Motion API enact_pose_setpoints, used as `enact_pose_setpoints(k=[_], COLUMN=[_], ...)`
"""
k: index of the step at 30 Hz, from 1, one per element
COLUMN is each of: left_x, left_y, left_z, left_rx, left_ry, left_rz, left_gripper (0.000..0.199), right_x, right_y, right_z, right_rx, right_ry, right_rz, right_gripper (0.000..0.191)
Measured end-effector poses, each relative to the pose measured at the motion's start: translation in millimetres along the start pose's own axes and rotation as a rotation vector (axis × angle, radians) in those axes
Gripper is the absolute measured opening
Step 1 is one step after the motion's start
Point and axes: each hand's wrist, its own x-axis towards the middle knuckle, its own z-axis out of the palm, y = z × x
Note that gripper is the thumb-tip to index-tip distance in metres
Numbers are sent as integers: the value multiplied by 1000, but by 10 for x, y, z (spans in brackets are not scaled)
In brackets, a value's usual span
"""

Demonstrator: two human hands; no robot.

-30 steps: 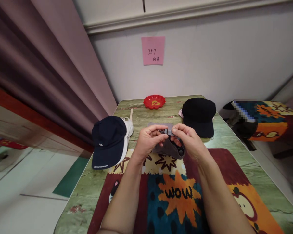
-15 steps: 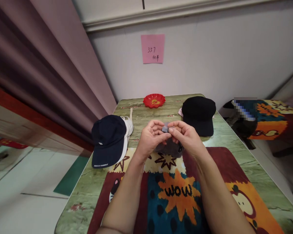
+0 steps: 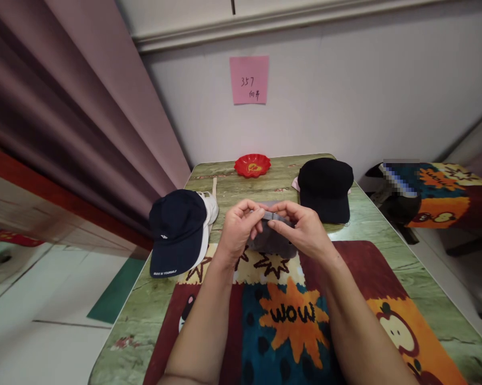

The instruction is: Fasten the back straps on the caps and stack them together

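Observation:
A dark grey cap (image 3: 271,240) is held between my two hands above the middle of the table, partly hidden behind my fingers. My left hand (image 3: 241,227) pinches the left end of the cap's grey strap (image 3: 270,215) between thumb and fingers. On the right, my right hand (image 3: 301,227) grips the same strap, its thumb stretched along the near side. Left of my hands lies a navy cap (image 3: 179,227) on top of a white cap (image 3: 212,207). A black cap (image 3: 325,187) sits to the right, over something pink.
At the back of the table (image 3: 124,321) stands a red scalloped dish (image 3: 253,166). A patterned mat (image 3: 281,337) lies under my forearms. The pink note (image 3: 249,80) is stuck to the wall. A second table with a similar mat (image 3: 441,192) is at the right.
The grey strap now spans more visibly between my hands. My left thumb has moved up onto it, and my right hand has turned slightly. The view has shifted a little.

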Motion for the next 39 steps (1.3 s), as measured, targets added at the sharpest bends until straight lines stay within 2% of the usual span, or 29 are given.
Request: enact_pose_setpoints(k=[6, 9, 14, 17, 22, 30, 35, 39], left_x=[7, 4, -6, -8, -6, -49, -37, -10], left_y=[51, 44, 10, -4, -16, 96, 80, 22], left_z=[-66, -75, -61, -58, -62, -7, -10, -29], left_rx=[-32, -27, 8, 49, 72, 0, -47, -64], left_ry=[7, -49, -151, -215, -187, -210, -193, -171], left_rz=[-20, -66, -164, -180, -160, -167, -115, -124], left_gripper=[28, 30, 34, 38, 34, 48, 43, 37], right_x=[18, 22, 31, 35, 27, 12, 12, 16], right_y=[57, 33, 15, 22, -17, -19, -37, -52], right_z=[-27, -13, 29, 51, 76, 32, 9, 39], right_rx=[3, 51, 93, 135, 297, 266, 112, 284], right_ry=[-22, -46, -48, -39, -26, -42, -56, -28], right_rz=[31, 37, 22, 38, 106, 53, -5, 41], right_gripper=[25, 23, 31, 25, 17, 23, 21, 22])
